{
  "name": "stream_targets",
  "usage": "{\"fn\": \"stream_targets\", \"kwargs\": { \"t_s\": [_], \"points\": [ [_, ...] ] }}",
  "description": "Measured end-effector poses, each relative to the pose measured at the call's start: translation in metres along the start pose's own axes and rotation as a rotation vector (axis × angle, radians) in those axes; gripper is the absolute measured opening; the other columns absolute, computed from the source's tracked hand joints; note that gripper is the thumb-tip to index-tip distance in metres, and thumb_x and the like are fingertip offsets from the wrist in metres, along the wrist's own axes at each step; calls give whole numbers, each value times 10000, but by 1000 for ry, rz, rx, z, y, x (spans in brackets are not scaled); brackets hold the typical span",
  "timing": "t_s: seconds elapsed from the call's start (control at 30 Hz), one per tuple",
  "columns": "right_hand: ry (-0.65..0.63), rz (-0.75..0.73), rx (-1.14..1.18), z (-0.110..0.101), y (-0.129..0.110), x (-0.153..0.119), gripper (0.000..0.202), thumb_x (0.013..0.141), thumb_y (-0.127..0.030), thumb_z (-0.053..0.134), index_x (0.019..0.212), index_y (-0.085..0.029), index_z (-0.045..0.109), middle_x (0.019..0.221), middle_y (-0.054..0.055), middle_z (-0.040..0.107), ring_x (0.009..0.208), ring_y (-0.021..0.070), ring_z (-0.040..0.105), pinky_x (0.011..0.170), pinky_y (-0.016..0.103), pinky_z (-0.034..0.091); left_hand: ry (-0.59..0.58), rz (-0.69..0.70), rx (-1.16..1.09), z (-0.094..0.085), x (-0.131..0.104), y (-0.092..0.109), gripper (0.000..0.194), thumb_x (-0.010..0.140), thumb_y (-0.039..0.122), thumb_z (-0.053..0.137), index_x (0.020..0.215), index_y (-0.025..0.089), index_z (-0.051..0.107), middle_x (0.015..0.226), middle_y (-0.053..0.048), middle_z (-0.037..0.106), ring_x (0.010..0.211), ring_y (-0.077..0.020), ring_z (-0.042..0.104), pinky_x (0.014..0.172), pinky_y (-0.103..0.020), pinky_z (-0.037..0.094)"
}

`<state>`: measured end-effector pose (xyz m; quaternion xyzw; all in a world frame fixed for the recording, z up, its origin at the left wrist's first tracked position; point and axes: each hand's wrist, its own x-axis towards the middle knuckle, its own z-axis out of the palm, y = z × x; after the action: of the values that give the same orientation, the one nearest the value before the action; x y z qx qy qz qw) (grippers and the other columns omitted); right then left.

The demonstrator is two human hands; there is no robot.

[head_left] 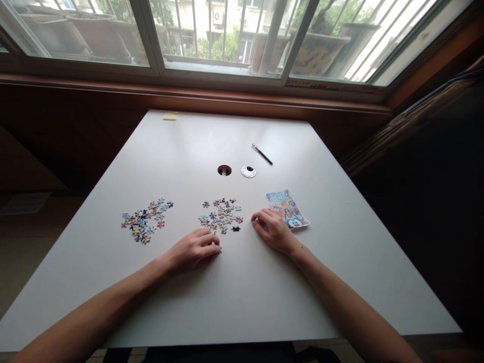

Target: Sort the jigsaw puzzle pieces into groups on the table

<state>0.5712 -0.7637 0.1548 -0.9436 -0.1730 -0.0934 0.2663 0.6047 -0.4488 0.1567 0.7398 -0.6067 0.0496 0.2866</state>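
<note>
Two loose piles of small jigsaw pieces lie on the white table. My left hand [197, 246] rests just below the middle pile [223, 216], its fingers curled over a small light puzzle piece [220, 249] that shows at the fingertips. My right hand [273, 228] lies to the right of that pile with its fingers bent together; what they hold, if anything, is hidden. It partly covers the lower left of a colourful picture sheet [287, 205]. Farther left is the other pile [142, 222].
On the white table [181, 166], a black pen [262, 155] lies beyond a round hole [224, 170] and its loose silver cover [248, 172]. A yellow sticky note [170, 116] is at the far left edge. Windows [223, 35] rise behind the table.
</note>
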Motion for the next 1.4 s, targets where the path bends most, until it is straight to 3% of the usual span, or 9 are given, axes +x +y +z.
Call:
{"fn": "stream_targets", "kwargs": {
  "t_s": [0.4,0.53,0.73,0.8,0.9,1.07,1.17,1.4],
  "points": [
    [-6,-7,-11,0,1,0,91,959,-226,545,969,-216,635,825,40,613,846,210,544,822,340,402,1,-4,6,1,0,0,142,969,109,528,1017,172,646,998,-94,682,882,-186,558,805,-327,473],
    [21,54,32,-1,1,3,110,957,-217,530,1023,-197,615,843,34,598,784,178,553,792,319,423,1,1,9,2,-2,-1,141,970,114,531,1024,171,648,1015,-95,684,894,-188,557,822,-332,477],
    [-78,123,-16,-7,-14,27,73,931,-244,569,879,-198,592,872,41,621,756,170,572,720,294,436,-17,-1,23,2,-3,-2,145,972,116,534,1045,174,645,1035,-87,687,898,-188,561,818,-330,476],
    [-115,88,-28,-10,-22,40,72,907,-274,618,936,-208,616,946,56,637,888,206,597,807,319,455,-20,2,32,2,-3,-1,139,968,118,539,1038,176,644,1034,-84,689,886,-186,561,810,-329,476],
    [-169,39,-94,-12,-33,58,255,918,-325,629,1148,-214,622,1119,97,630,1049,255,582,940,384,455,-16,6,45,2,-3,-2,120,959,126,550,1014,178,644,1018,-80,689,869,-183,561,801,-324,481],
    [-239,-20,-170,-9,-36,64,418,935,-359,623,1334,-241,579,1202,125,601,1096,287,556,975,438,461,-21,3,57,3,-4,-3,116,949,126,560,1013,177,642,1024,-78,692,873,-185,564,806,-330,488],
    [-247,-52,-167,-6,-31,56,386,919,-370,655,1286,-256,623,1232,122,586,1091,287,549,967,435,465,-32,-14,49,3,-4,-3,126,950,123,556,1021,179,644,1022,-80,690,871,-185,561,807,-332,490],
    [-208,-36,-76,-2,-28,52,165,929,-213,627,1073,-202,705,1067,98,629,1000,232,591,909,355,472,-41,-45,16,4,-5,-3,137,963,140,547,1041,188,650,1016,-88,679,872,-186,559,807,-338,488]
  ]
}}
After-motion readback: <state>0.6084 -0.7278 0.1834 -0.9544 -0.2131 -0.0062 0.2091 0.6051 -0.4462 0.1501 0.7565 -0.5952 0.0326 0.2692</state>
